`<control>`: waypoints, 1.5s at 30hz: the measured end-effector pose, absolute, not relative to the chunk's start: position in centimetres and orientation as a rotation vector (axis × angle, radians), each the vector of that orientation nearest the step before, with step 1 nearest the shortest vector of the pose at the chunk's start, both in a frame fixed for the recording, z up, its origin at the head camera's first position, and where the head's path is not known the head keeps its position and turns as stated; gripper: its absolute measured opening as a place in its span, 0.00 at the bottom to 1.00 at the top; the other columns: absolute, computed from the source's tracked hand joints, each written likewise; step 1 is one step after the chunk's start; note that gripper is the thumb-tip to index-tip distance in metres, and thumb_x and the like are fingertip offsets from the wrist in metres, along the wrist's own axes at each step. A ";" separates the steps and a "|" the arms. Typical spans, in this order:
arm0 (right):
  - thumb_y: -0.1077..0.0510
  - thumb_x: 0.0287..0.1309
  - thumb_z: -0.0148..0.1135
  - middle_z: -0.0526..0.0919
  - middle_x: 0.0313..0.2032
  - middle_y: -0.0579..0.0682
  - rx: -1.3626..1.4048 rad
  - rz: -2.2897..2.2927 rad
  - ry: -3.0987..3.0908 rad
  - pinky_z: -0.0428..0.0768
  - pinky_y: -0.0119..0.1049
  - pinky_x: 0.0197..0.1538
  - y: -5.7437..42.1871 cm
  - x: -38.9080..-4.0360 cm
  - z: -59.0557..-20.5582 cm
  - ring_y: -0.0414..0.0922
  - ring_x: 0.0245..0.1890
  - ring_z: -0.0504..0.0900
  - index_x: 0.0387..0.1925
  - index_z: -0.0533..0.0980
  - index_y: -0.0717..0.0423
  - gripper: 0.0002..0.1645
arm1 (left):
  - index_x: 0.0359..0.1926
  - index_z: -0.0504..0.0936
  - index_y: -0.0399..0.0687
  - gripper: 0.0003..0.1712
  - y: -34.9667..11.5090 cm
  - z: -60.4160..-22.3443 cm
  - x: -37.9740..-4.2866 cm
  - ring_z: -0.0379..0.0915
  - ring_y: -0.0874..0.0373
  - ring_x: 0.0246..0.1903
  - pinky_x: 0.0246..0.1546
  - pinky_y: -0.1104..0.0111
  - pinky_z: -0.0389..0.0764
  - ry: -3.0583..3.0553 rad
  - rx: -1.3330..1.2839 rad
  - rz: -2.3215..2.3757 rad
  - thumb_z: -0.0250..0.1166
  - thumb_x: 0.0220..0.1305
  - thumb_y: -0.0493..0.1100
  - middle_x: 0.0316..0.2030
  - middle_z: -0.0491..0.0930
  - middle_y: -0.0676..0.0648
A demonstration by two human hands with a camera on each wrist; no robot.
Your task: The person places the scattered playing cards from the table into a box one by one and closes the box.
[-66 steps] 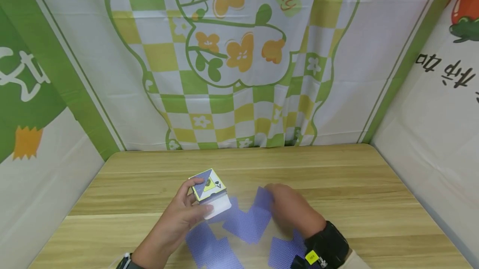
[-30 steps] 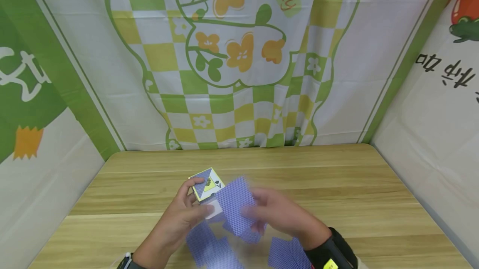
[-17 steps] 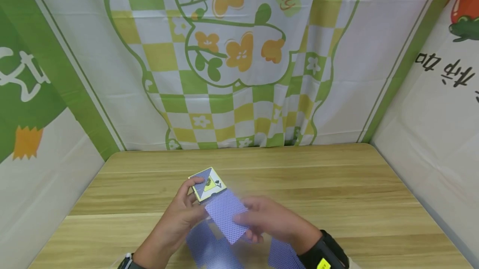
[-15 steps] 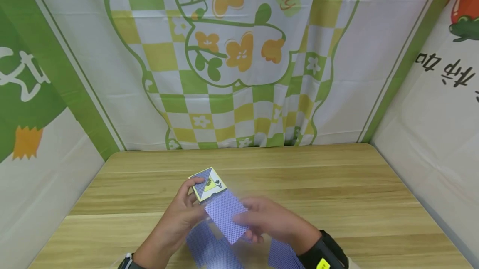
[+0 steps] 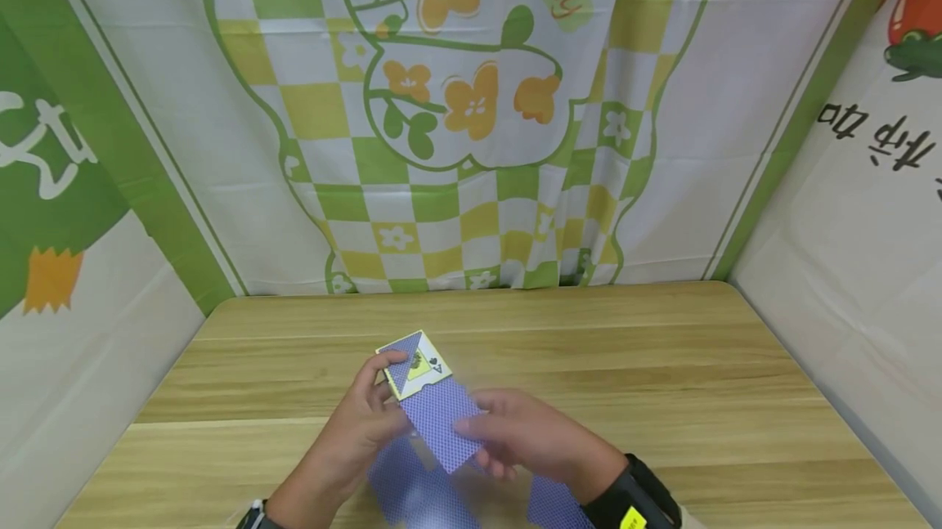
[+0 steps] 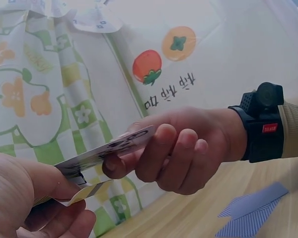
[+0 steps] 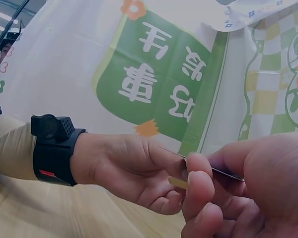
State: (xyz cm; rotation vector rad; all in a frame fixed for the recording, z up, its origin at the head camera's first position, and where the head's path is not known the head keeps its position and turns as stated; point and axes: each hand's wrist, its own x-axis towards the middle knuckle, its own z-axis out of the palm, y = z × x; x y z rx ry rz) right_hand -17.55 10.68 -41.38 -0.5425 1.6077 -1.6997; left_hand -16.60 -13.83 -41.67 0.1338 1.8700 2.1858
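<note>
My left hand [image 5: 361, 419] grips a playing-card box [image 5: 434, 369] with an ace of spades printed on its face, held tilted above the table. Between thumb and fingers, my right hand [image 5: 540, 439] pinches a blue-backed playing card [image 5: 439, 419]. The card's upper end meets the box's open end, and most of its length sticks out toward me. From the left wrist view, the printed face of the card [image 6: 116, 146] shows from below, and the box's yellowish flap [image 6: 89, 191] hangs under it. The left fingers hide the box's side.
On the wooden table [image 5: 736, 398] below my hands lie several blue-backed cards [image 5: 401, 480], overlapping one another. More cards [image 5: 555, 504] lie near my right wrist, partly hidden by it. Printed cloth curtains [image 5: 471, 210] stand behind and on both sides.
My right hand picked a card up from the table, swung it left and lined it up with the box's open end. Lately box and card have shifted only slightly, the card sitting closer against the box.
</note>
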 end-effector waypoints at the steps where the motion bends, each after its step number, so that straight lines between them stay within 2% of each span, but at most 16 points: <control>1: 0.48 0.71 0.58 0.76 0.21 0.43 -0.535 -1.706 1.592 0.69 0.28 0.22 10.7 -17.6 -41.4 0.35 0.17 0.72 0.52 0.74 0.58 0.19 | 0.69 0.54 0.53 0.47 -13.8 -41.7 -16.6 0.80 0.51 0.44 0.47 0.64 0.80 1.871 0.137 2.183 0.64 0.52 0.24 0.53 0.70 0.37; 6: 0.49 0.71 0.58 0.77 0.21 0.43 -0.494 -1.749 1.553 0.68 0.28 0.19 10.7 -17.7 -41.7 0.34 0.16 0.72 0.54 0.72 0.58 0.19 | 0.69 0.53 0.52 0.47 -13.7 -41.9 -16.6 0.80 0.51 0.45 0.48 0.64 0.80 1.869 0.126 2.183 0.64 0.53 0.24 0.55 0.70 0.36; 12: 0.52 0.69 0.60 0.82 0.28 0.45 -0.454 -1.784 1.578 0.68 0.27 0.18 10.5 -17.5 -41.5 0.34 0.16 0.72 0.53 0.72 0.58 0.18 | 0.69 0.54 0.51 0.47 -13.5 -42.0 -16.5 0.80 0.51 0.45 0.47 0.64 0.81 1.877 0.150 2.201 0.63 0.51 0.23 0.54 0.70 0.37; 17: 0.56 0.67 0.61 0.84 0.32 0.48 -0.426 -1.839 1.605 0.70 0.27 0.18 10.4 -17.5 -41.3 0.34 0.16 0.73 0.62 0.68 0.61 0.26 | 0.69 0.54 0.51 0.47 -13.3 -42.1 -16.4 0.80 0.50 0.47 0.47 0.64 0.81 1.872 0.152 2.194 0.65 0.52 0.24 0.55 0.69 0.36; 20: 0.58 0.65 0.63 0.86 0.35 0.51 -0.409 -1.874 1.624 0.72 0.28 0.18 10.4 -17.6 -41.3 0.35 0.16 0.75 0.63 0.67 0.61 0.28 | 0.69 0.54 0.50 0.47 -13.2 -42.1 -16.3 0.79 0.49 0.47 0.47 0.65 0.81 1.871 0.157 2.191 0.65 0.52 0.24 0.56 0.69 0.35; 23: 0.58 0.64 0.65 0.86 0.30 0.52 -0.398 -1.899 1.660 0.73 0.29 0.18 10.3 -17.7 -41.4 0.36 0.16 0.76 0.61 0.66 0.62 0.28 | 0.69 0.53 0.50 0.46 -13.2 -42.1 -16.3 0.79 0.49 0.48 0.47 0.65 0.81 1.863 0.163 2.183 0.65 0.54 0.25 0.56 0.68 0.35; 27: 0.56 0.64 0.66 0.80 0.25 0.49 -0.419 -1.901 1.875 0.73 0.31 0.19 10.2 -17.8 -41.7 0.38 0.16 0.74 0.55 0.68 0.62 0.24 | 0.69 0.54 0.48 0.45 -13.0 -42.1 -16.1 0.79 0.50 0.48 0.46 0.65 0.82 1.837 0.211 2.155 0.66 0.55 0.26 0.55 0.70 0.37; 33: 0.53 0.63 0.68 0.79 0.30 0.48 -0.405 -1.844 2.186 0.69 0.29 0.19 10.2 -17.9 -41.7 0.40 0.16 0.68 0.43 0.74 0.58 0.15 | 0.68 0.54 0.48 0.45 -12.9 -42.0 -15.9 0.80 0.50 0.47 0.45 0.63 0.83 1.825 0.258 2.132 0.68 0.55 0.27 0.54 0.72 0.38; 45: 0.50 0.63 0.68 0.80 0.28 0.46 -0.418 -1.759 2.267 0.69 0.30 0.20 10.2 -17.7 -41.5 0.40 0.17 0.69 0.38 0.78 0.54 0.12 | 0.68 0.54 0.47 0.45 -12.9 -42.0 -16.0 0.79 0.50 0.48 0.45 0.64 0.82 1.827 0.250 2.121 0.68 0.55 0.28 0.53 0.72 0.38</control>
